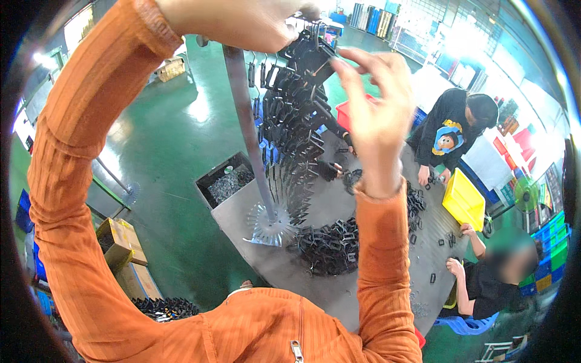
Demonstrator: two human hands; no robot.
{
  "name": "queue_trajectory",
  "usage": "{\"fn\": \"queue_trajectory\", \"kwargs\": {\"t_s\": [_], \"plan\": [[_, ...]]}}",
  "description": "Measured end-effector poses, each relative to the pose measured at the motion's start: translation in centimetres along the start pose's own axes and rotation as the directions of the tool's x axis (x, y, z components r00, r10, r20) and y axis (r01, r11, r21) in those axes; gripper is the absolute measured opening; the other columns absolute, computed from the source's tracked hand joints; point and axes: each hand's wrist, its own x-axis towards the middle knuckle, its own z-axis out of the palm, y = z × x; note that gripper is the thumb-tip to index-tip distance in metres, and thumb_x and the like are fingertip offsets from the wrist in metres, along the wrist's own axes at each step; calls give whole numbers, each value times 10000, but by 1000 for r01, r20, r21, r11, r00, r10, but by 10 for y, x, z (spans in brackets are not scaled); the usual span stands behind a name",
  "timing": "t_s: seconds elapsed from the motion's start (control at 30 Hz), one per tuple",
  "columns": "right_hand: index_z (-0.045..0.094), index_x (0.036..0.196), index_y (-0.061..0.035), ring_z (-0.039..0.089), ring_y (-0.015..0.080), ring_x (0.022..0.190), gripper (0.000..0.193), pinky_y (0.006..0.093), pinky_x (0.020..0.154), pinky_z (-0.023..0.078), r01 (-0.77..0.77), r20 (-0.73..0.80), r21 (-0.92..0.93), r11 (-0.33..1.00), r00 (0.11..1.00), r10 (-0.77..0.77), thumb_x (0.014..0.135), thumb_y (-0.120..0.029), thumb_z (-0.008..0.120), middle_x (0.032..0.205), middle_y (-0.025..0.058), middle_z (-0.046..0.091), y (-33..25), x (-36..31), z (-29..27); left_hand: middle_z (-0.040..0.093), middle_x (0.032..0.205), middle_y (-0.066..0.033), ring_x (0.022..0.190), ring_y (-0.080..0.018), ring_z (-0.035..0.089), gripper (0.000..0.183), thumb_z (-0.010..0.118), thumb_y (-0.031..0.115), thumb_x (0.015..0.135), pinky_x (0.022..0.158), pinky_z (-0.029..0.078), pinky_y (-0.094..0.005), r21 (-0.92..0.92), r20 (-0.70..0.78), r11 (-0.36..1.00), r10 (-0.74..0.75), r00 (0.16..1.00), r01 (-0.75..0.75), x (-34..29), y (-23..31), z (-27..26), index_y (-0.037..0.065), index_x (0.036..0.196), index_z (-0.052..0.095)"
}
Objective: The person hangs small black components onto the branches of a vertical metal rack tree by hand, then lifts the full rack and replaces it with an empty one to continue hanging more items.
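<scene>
My left hand (242, 21) is raised at the top edge, its fingers curled beside thin wire hooks (315, 30); what they grip is hidden. Opposite it, my right hand (382, 91) pinches the edge of a flat black part (311, 59) between thumb and index finger, with the other fingers loosely bent. Below both hands hangs a dense column of black frame-shaped parts (290, 121). A grey upright post (245, 115) runs alongside the column down to a slotted metal disc (266, 227). More black frame-shaped parts lie in a heap (327, 248) on the grey table (233, 215).
A black bin (227, 181) of small pieces stands at the table's left edge. Across the table, one person (448, 130) handles black parts; another (490, 272) sits at the right near a yellow tray (465, 196). Cardboard boxes (124, 242) stand on the green floor at left.
</scene>
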Motion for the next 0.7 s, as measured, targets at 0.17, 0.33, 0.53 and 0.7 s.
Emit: {"fn": "queue_trajectory", "kwargs": {"t_s": [0.17, 0.33, 0.53, 0.7], "plan": [[778, 928, -61, 613, 296, 810, 142, 387, 748, 479, -181, 56, 110, 977, 983, 175, 859, -185, 763, 830, 106, 633, -11, 27, 38, 698, 831, -285, 780, -429, 697, 312, 557, -11, 741, 745, 570, -454, 40, -73, 999, 12, 997, -9, 0, -1, -1, -62, 1003, 719], [807, 937, -36, 614, 118, 734, 159, 299, 693, 476, -508, 440, 572, 645, 853, 281, 874, -174, 763, 866, 6, 753, 20, 35, 16, 701, 868, -294, 824, -420, 704, 366, 563, -31, 729, 772, 569, -448, 124, -30, 992, -34, 999, 38, 2, -5, 4, -79, 1056, 719], [729, 1115, 38, 631, 195, 1091, 280, 328, 1032, 407, -606, 529, 652, 456, 794, 300, 923, -166, 748, 1088, 98, 733, 80, 18, -57, 716, 952, -289, 851, -404, 707, 514, 557, -70, 712, 805, 573, -427, 76, -114, 995, 77, 990, -69, 6, -7, 7, -63, 1206, 699], [771, 1066, 10, 653, 152, 1010, 271, 308, 958, 447, -684, 380, 208, 699, 715, 587, 936, -226, 738, 1023, 78, 753, 141, 11, -135, 736, 987, -250, 756, -348, 696, 531, 561, -77, 741, 738, 572, -411, 21, -132, 985, 171, 976, -170, -1, -20, 7, -30, 1254, 691]]}}
